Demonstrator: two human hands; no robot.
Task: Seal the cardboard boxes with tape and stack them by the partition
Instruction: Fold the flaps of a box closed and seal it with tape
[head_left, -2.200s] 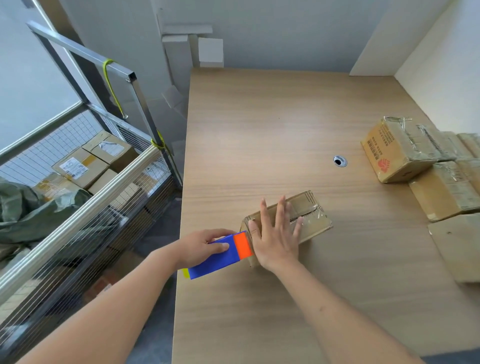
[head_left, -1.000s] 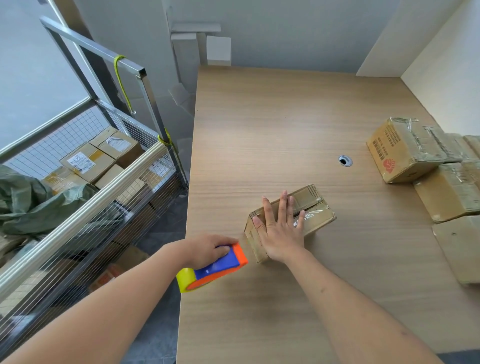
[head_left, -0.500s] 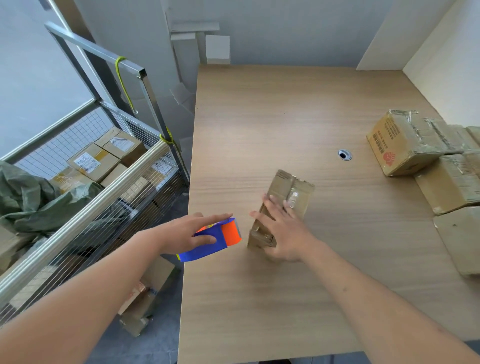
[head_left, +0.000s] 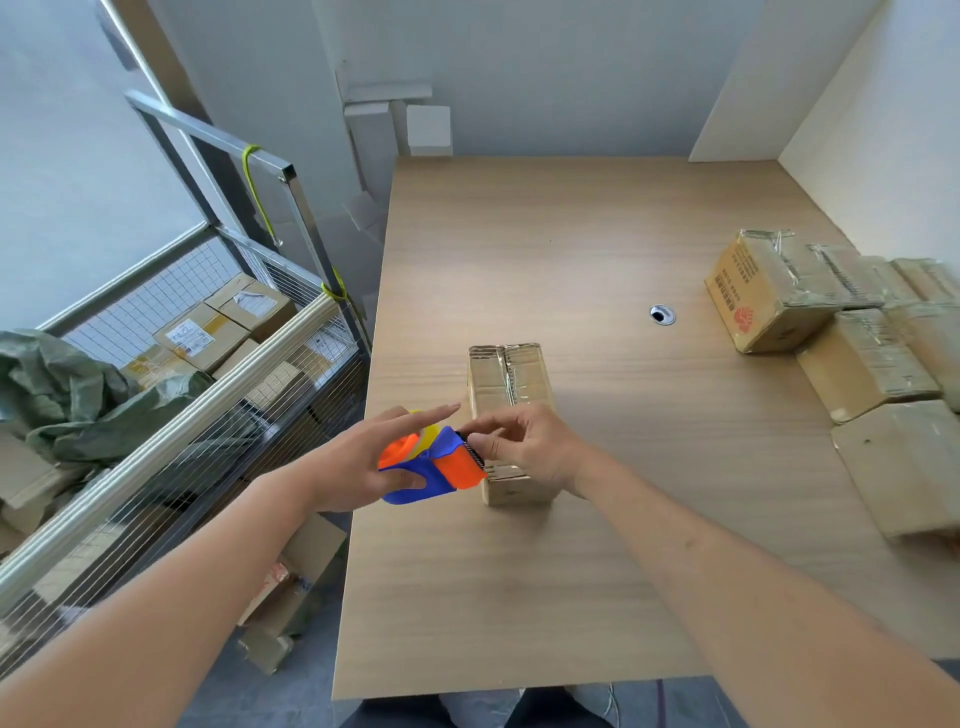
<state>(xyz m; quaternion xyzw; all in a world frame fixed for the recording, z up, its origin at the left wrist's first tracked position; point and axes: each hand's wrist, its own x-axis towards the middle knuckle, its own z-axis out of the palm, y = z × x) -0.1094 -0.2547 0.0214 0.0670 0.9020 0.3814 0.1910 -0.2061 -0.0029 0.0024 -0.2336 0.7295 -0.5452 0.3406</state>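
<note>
A small cardboard box (head_left: 511, 384) lies lengthwise on the wooden table (head_left: 571, 571), its taped seam pointing away from me. My left hand (head_left: 363, 467) holds a blue and orange tape dispenser (head_left: 431, 465) at the box's near left corner, thumb under it and fingers stretched over the top. My right hand (head_left: 524, 447) sits over the near end of the box and pinches at the dispenser's toothed edge, where the tape end is. The tape itself is too thin to make out.
Several taped boxes (head_left: 841, 322) stand in a group at the table's right side by the white partition (head_left: 883, 130). A cable hole (head_left: 662, 314) lies mid-table. A wire cage cart (head_left: 208, 374) with parcels and a green sack stands to the left.
The box has been turned from slanting to lengthwise. My right hand left the box top and now pinches at the dispenser's blade. My left hand brought the dispenser up against the box's near end.
</note>
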